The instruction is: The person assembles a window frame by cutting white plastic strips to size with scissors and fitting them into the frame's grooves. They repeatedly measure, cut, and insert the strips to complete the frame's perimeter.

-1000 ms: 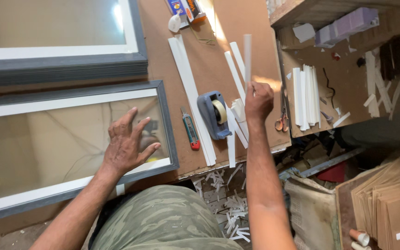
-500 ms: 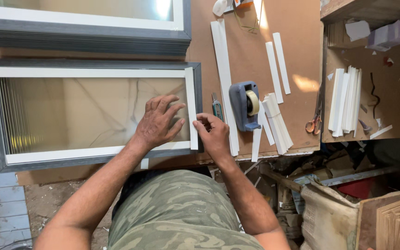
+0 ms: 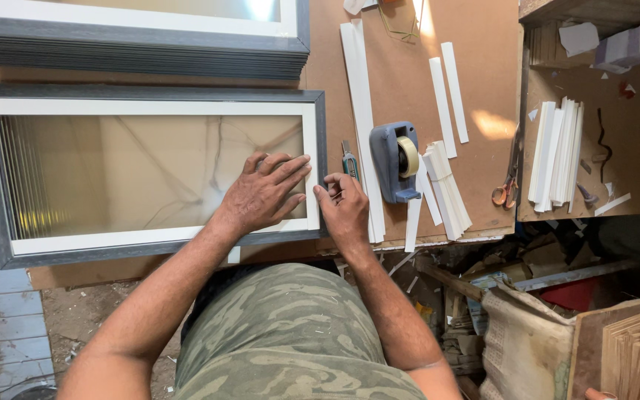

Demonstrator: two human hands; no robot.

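The frame [image 3: 150, 167] lies flat on the board [image 3: 483, 59]. The left hand [image 3: 261, 194], fingers spread, presses the glass at the frame's right end. At 3 o'clock of it, the right hand [image 3: 346, 211] pinches the frame's edge; the tape dispenser [image 3: 394, 159] sits just beyond.

Warm daylight fills the scene, bright but uneven. Above the right hand [image 3: 346, 211], sun patches burn out on the brown work board [image 3: 401, 89], one at its top edge and one softer to the right. The glass [image 3: 150, 170] beside the left hand [image 3: 261, 194] carries pale streaked reflections and a glare spot in the stacked frames [image 3: 187, 37] above. Below the hands the floor clutter lies in shade. Focus is sharp throughout; straight lines bow slightly toward the picture's edges.
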